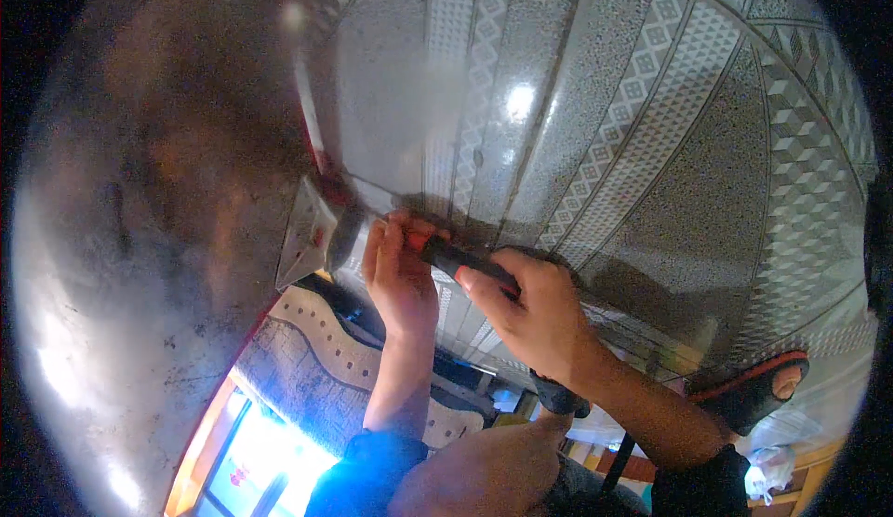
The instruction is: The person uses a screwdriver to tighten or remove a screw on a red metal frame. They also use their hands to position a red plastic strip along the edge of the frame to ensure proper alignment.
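My right hand [538, 308] is wrapped round the black grip of a slim hand tool [465, 261], whose front part is red or orange. It lies tilted, with its front end toward the upper left. My left hand [400, 285] is closed at that front end, fingers bent round it. The tip and whatever it meets are hidden by the fingers, and the exact kind of tool does not show. Just left of my left hand, a pale angular bracket [307, 235] juts from a large, worn metallic surface [139, 210] with a red edge.
Patterned grey and white tiles [595, 99] cover the floor. A foot in a black and red sandal [749, 396] is at the lower right, near a white plastic bag [770, 470]. Patterned fabric [307, 354] and a bright window or screen [265, 457] lie lower left.
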Motion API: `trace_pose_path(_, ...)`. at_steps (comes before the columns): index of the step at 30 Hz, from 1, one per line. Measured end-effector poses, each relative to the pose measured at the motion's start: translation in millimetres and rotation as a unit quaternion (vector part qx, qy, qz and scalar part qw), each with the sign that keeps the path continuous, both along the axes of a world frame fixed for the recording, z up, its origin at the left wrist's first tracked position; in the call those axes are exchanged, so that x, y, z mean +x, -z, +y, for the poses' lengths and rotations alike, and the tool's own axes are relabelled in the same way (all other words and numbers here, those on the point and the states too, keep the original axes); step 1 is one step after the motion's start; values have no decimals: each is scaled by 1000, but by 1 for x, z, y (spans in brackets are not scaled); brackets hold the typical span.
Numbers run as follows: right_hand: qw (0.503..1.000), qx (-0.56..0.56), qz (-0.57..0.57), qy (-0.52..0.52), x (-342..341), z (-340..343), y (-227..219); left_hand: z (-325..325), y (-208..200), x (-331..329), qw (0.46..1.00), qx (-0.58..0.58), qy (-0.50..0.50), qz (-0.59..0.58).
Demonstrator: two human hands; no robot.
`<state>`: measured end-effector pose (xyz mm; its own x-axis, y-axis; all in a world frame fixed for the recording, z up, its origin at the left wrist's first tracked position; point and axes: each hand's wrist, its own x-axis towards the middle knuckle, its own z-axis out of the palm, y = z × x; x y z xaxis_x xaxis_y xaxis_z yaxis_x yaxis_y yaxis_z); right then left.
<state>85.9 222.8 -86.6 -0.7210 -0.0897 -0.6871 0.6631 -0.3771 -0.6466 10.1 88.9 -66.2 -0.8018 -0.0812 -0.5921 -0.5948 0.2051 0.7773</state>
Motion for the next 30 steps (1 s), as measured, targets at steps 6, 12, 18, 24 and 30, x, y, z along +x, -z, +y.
trace_pose_path(6, 999, 35, 7, -20, -5, -1, 1, -10, 5, 8, 999, -31, -37, 7)
trace_pose_path(12, 999, -33, -21, -31, -3, 6, 1, -4, 4, 14, 997, -69, -22, 8)
trace_pose_path(18, 999, -12, -7, 38, -1, 4, -1, 1, 6, 17, 994, -98, 15, 51)
trace_pose_path(24, 1000, -10, 7, 25, -1, 3, 1, -7, 6, 12, 997, -57, -41, 28)
trace_pose_path(30, 1000, 1, 12, 23, 2, 1, 2, -7, 9, 14, 997, -52, -48, 16)
